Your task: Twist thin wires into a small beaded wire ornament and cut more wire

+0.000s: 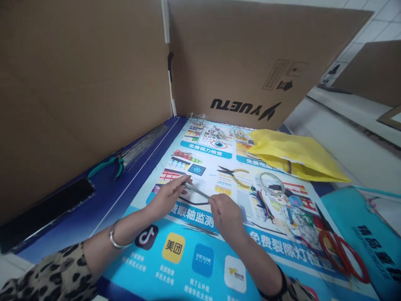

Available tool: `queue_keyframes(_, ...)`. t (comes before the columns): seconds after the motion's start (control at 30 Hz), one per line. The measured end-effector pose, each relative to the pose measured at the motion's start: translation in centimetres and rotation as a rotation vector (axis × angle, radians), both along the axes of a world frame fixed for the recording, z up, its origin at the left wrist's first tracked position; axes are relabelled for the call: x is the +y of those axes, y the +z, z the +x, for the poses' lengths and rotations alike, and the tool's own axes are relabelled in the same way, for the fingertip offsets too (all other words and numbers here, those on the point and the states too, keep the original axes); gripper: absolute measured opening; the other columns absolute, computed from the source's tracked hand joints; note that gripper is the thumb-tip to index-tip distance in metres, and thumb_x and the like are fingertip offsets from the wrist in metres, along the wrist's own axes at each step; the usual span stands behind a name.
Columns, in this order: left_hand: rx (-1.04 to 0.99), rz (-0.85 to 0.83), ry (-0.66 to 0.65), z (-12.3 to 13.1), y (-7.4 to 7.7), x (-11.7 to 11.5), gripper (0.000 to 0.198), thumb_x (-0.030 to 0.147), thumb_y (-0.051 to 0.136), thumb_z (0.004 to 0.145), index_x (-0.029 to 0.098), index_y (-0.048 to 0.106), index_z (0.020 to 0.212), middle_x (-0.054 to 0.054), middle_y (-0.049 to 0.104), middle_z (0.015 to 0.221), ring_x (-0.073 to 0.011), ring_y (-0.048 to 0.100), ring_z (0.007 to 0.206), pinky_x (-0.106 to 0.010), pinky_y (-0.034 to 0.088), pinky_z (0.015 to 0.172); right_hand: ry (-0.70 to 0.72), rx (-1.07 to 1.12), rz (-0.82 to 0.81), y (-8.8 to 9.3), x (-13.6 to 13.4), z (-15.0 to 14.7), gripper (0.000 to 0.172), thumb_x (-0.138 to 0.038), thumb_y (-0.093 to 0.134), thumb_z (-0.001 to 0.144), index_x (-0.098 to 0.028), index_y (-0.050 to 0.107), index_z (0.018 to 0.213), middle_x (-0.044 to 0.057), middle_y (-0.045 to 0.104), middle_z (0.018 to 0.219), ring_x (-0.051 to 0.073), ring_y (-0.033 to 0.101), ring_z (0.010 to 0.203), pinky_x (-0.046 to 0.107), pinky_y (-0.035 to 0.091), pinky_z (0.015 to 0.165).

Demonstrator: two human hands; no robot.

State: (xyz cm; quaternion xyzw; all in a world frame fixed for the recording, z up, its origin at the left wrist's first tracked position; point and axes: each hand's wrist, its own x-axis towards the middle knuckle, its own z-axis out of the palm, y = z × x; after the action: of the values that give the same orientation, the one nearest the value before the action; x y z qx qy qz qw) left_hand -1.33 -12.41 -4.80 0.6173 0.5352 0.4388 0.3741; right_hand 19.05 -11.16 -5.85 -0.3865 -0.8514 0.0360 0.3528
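My left hand (pixel 169 194), with a silver bangle on the wrist, is closed on one end of a thin grey bundle of wires (pixel 199 191). The other end of the bundle is pinched in my right hand (pixel 227 213), which has a black band on its wrist. The bundle spans the gap between the hands, above a printed poster (pixel 194 225). Beyond my hands lie pliers with yellow handles (pixel 236 173), jaws pointing left. More thin dark strands (pixel 202 230) rest on the poster below the hands.
Cardboard panels (pixel 244 54) stand behind. At left are teal-handled pliers (pixel 117 167), loose wires (pixel 144 146) and a black phone-like slab (pixel 46 213). At right are a yellow bag (pixel 294 152), a tape roll (pixel 272 184), colored cords (pixel 263 205), red-handled scissors (pixel 344 257) and a teal pouch (pixel 360 234).
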Motion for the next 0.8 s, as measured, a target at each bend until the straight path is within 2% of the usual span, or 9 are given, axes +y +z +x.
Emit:
queue_keyframes(0.13,0.010,0.113,-0.019,0.1,-0.6,-0.3,0.040,0.022,0.036,0.090,0.017,0.042,0.130,-0.011,0.059,0.120,-0.0175,0.061,0.101,-0.034,0.055,0.080,-0.013,-0.033,0.007,0.0,-0.2,-0.3,0.027,-0.020,0.035,0.093,-0.018,0.056,0.076,0.005,0.060,0.069,0.018,0.056,0.068,0.028,0.042,0.064)
queue_keyframes(0.23,0.148,0.204,-0.010,-0.2,-0.6,-0.2,0.039,0.019,0.036,0.091,0.019,0.043,0.129,-0.009,0.061,0.117,-0.0169,0.060,0.104,-0.034,0.055,0.082,-0.013,-0.024,-0.024,-0.1,0.0,-0.3,0.027,-0.021,0.035,0.093,-0.018,0.056,0.078,0.005,0.062,0.070,0.018,0.057,0.069,0.028,0.043,0.064)
queue_keyframes(0.37,0.396,0.325,-0.022,-1.1,-0.6,0.7,0.030,0.020,0.045,0.088,0.018,0.052,0.117,-0.007,0.066,0.106,-0.0160,0.062,0.098,-0.033,0.052,0.084,-0.001,0.011,-0.090,-0.1,0.6,-0.1,0.027,-0.024,0.035,0.093,-0.017,0.057,0.078,0.005,0.063,0.071,0.017,0.058,0.069,0.028,0.044,0.064)
queue_keyframes(0.43,0.454,0.391,-0.060,-1.6,-0.7,1.3,0.024,0.021,0.047,0.087,0.016,0.056,0.109,-0.007,0.068,0.098,-0.0150,0.063,0.090,-0.030,0.053,0.078,-0.003,0.021,-0.151,0.0,0.9,0.0,0.030,-0.027,0.034,0.094,-0.018,0.057,0.077,0.004,0.062,0.070,0.017,0.058,0.068,0.027,0.044,0.062)
queue_keyframes(0.53,0.514,0.470,-0.137,-2.2,-1.0,1.7,0.022,0.014,0.042,0.087,0.015,0.058,0.103,-0.005,0.067,0.084,-0.0118,0.063,0.075,-0.024,0.052,0.066,-0.001,0.038,-0.228,0.2,1.1,0.1,0.031,-0.029,0.034,0.094,-0.019,0.057,0.077,0.003,0.063,0.071,0.016,0.059,0.068,0.025,0.044,0.061)
queue_keyframes(0.63,0.590,0.496,-0.167,-2.4,-1.2,1.7,0.024,0.009,0.042,0.086,0.016,0.058,0.102,-0.004,0.068,0.082,-0.0111,0.062,0.070,-0.022,0.049,0.062,0.004,0.052,-0.277,0.4,1.1,0.4,0.029,-0.031,0.036,0.093,-0.019,0.058,0.079,0.003,0.064,0.073,0.015,0.060,0.069,0.025,0.045,0.062)
queue_keyframes(0.8,0.689,0.431,-0.211,-2.5,-0.7,1.5,0.020,0.014,0.045,0.087,0.018,0.060,0.099,-0.004,0.068,0.088,-0.0149,0.062,0.080,-0.026,0.047,0.068,0.044,0.017,-0.310,0.4,1.1,1.0,0.026,-0.029,0.037,0.093,-0.020,0.059,0.081,0.002,0.064,0.075,0.016,0.061,0.070,0.025,0.047,0.064)
